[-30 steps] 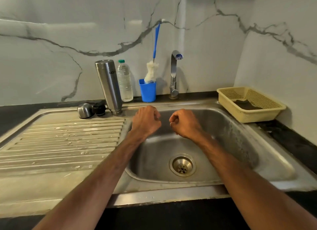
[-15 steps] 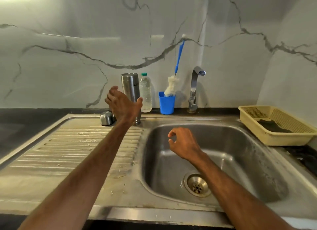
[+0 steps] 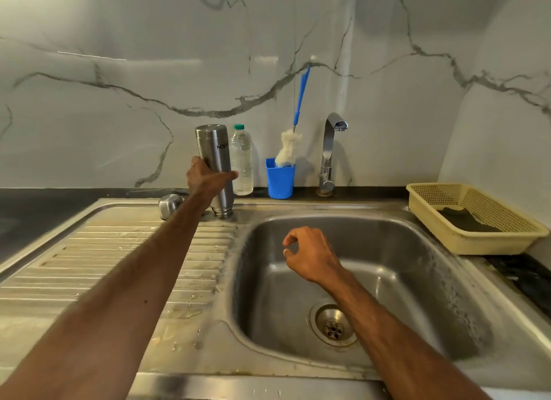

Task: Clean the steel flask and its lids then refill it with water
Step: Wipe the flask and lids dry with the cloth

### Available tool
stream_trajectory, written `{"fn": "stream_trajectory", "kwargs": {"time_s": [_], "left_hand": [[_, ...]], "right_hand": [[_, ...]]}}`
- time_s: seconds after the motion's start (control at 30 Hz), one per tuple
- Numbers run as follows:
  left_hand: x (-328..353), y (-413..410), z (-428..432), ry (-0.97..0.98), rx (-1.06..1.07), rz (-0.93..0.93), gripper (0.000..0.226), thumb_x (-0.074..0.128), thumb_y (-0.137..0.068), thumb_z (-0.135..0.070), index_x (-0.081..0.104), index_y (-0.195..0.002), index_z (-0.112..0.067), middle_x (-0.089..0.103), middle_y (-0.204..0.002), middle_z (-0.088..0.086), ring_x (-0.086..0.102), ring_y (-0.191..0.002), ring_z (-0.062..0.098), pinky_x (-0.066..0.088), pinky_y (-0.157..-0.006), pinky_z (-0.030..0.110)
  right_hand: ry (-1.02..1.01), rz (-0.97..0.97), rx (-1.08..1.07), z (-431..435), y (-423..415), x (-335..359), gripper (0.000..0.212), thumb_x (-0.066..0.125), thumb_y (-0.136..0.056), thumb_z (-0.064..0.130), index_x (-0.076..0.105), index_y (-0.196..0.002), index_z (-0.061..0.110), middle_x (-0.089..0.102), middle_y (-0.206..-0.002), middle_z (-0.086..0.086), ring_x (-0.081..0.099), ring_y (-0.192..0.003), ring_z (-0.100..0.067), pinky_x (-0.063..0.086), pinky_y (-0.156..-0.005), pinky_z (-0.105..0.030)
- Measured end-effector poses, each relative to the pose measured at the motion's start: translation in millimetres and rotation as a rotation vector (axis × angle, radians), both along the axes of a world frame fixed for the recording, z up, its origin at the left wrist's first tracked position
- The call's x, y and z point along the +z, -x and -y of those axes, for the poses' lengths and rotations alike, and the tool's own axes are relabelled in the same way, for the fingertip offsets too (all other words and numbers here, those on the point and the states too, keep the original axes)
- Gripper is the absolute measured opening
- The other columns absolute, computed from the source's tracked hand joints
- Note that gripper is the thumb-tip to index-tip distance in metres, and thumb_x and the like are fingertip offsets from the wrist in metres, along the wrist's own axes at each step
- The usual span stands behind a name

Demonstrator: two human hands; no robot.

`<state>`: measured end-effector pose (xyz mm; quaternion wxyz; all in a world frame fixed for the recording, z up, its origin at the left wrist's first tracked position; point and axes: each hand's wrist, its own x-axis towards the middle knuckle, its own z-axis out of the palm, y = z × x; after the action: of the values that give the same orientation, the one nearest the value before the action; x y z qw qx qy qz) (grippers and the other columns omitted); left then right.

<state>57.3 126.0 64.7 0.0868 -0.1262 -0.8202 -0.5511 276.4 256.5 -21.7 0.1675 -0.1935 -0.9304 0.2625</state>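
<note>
Behind the basin (image 3: pixel 372 235), left hand (image 3: pixel 205 177) around seemingly inverted flask (image 3: pixel 214 149)

You get a single wide-angle view from your head, facing forward and down across the steel sink (image 3: pixel 387 244) to the marble wall (image 3: pixel 119 26). The sink lies near, within arm's reach.

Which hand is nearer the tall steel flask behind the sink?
Left. The left hand grips the tall steel flask; the right hand hovers apart, over the steel sink basin.
</note>
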Motion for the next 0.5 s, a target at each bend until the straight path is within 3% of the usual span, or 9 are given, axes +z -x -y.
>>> {"fn": "stream_trajectory", "kwargs": {"time_s": [0.23,0.33,0.43,0.5], "left_hand": [[-1,-12,1,0.004,0.037,-0.101,0.074,0.091,-0.074,-0.032,0.051,-0.131,-0.005,0.057,-0.108,0.004,0.057,-0.099,0.019,0.049,-0.081,0.028],[-1,-29,1,-0.008,-0.006,-0.216,0.073,0.09,-0.075,-0.038,0.055,-0.13,-0.007,0.06,-0.107,0.001,0.061,-0.096,0.017,0.049,-0.08,0.027],[-2,-51,0,-0.047,-0.175,-0.215,0.076,0.089,-0.069,-0.051,0.06,-0.13,-0.015,0.069,-0.11,-0.004,0.068,-0.094,0.012,0.055,-0.08,0.026],[-2,-70,-1,-0.1,-0.375,-0.12,0.082,0.09,-0.062,-0.055,0.062,-0.13,-0.018,0.073,-0.114,-0.003,0.072,-0.099,0.013,0.059,-0.082,0.03]], "right_hand": [[0.007,0.01,0.007,-1,-1,1,0.021,0.073,-0.089,0.017,0.069,-0.109,0.019,0.067,-0.112,0.001,0.062,-0.102,-0.013,0.05,-0.084,-0.024],[0.027,-0.027,-0.03,-9,-1,2,0.03,0.074,-0.089,0.025,0.067,-0.117,0.021,0.066,-0.119,0.001,0.062,-0.105,-0.014,0.053,-0.091,-0.029],[0.222,-0.172,-0.003,-18,-7,10,0.054,0.077,-0.084,0.045,0.06,-0.13,0.021,0.064,-0.124,0.003,0.064,-0.102,-0.012,0.055,-0.092,-0.034],[0.459,-0.249,0.08,-22,-17,21,0.077,0.08,-0.073,0.06,0.054,-0.137,0.027,0.058,-0.135,0.004,0.058,-0.115,-0.012,0.053,-0.097,-0.038]]}}
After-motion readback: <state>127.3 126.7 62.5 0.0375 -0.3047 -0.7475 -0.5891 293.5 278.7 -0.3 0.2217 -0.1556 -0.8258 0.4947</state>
